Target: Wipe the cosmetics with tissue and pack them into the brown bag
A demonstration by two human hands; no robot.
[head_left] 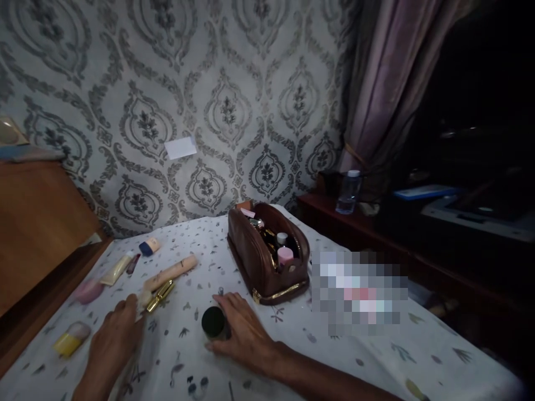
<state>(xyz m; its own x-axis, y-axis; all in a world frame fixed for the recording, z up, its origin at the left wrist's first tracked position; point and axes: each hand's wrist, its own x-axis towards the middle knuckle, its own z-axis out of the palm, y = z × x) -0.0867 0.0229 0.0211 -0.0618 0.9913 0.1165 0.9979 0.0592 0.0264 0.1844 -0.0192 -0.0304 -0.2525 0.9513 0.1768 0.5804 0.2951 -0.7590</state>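
My right hand (246, 337) curls its fingers and thumb around a small jar with a dark lid (213, 322), which stands upright on the patterned cloth. To the left, my left hand (115, 337) is slightly blurred, its fingers bent and closed; whatever they hold, if anything, is hidden. Close to its fingertips lie a shiny gold tube (160, 296) and a long peach-coloured tube (173, 272). Beyond the right hand stands a brown cosmetic bag (246, 253), unzipped at the top. A pink-capped container (285, 255) and a white-capped bottle (282, 238) show inside.
On the left of the cloth lie a yellow-and-clear bottle (72, 339), a pink round item (88, 291), a cream tube (117, 269) and a navy-capped bottle (149, 246). A pixelated patch covers the right side. A water bottle (349, 193) stands on the dark ledge behind.
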